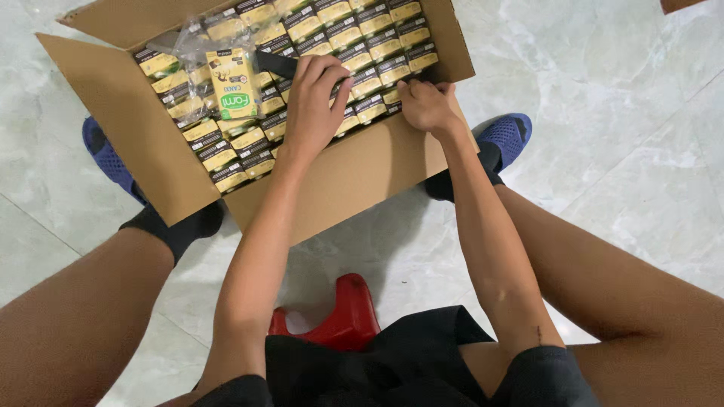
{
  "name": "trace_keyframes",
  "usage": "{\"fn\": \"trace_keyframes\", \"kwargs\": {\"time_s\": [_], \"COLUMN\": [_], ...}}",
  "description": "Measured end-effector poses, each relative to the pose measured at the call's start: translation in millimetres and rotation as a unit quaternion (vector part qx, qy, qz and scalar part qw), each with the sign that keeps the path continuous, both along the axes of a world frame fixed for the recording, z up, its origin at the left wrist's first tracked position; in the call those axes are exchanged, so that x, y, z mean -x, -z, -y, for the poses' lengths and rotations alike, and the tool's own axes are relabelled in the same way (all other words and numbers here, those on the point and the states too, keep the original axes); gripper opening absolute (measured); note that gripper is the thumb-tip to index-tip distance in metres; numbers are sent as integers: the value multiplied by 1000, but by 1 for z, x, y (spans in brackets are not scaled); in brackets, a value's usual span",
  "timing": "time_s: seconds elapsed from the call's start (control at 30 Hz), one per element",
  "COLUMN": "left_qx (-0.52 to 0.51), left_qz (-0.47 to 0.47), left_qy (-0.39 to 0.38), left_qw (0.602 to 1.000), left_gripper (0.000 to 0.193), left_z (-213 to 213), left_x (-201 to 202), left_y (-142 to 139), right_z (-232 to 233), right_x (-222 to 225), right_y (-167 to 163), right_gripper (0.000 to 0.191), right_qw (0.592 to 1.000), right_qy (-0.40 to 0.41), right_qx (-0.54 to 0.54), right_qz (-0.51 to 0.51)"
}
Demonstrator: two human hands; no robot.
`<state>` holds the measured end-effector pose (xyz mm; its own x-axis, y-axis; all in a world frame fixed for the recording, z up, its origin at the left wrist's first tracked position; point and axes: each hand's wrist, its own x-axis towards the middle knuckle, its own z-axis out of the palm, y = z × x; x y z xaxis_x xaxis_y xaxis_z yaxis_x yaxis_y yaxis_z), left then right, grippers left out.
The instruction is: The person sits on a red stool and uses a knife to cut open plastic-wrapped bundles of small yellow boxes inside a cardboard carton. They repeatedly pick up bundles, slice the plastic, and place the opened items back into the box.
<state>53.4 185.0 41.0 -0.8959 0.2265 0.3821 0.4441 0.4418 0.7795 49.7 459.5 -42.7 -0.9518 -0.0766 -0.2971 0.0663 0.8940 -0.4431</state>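
Head view: an open cardboard box (354,177) stands on the marble floor (618,173) between the seated person's feet, packed with rows of small yellow-and-black drink cartons (362,41) set upright and tight against one another. The left hand (315,98) rests on the cartons near the middle of the box's near edge, fingers (326,69) curled down over a dark flat object whose kind cannot be told; whether they clamp it is not clear. The right hand (426,104) sits at the near right corner of the box, fingers bent and pressed into the outermost cartons, seemingly pinching one, though the grip is hidden. One carton (234,83) lies face up on the rows toward the left, beside loose clear plastic wrap (188,45). Such cartons probably handle as light, fairly stiff yet crushable, with smooth faces; a hold across the two broad sides near the top seems safest. A red stool (343,313) shows beneath the person.
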Motion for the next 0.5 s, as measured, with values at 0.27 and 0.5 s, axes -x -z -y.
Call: {"fn": "trace_keyframes", "kwargs": {"time_s": [0.27,0.5], "left_qx": [66,217], "left_qz": [-99,-89], "left_qy": [-73,-183], "left_qw": [990,955], "left_gripper": [11,36], "left_z": [11,44], "left_x": [10,7], "left_y": [-8,-14], "right_z": [24,80], "right_x": [-16,-33], "right_y": [-36,-86], "right_gripper": [49,23], "right_qw": [992,933], "right_qy": [13,138], "right_qx": [-66,11], "right_qz": [-103,-333]}}
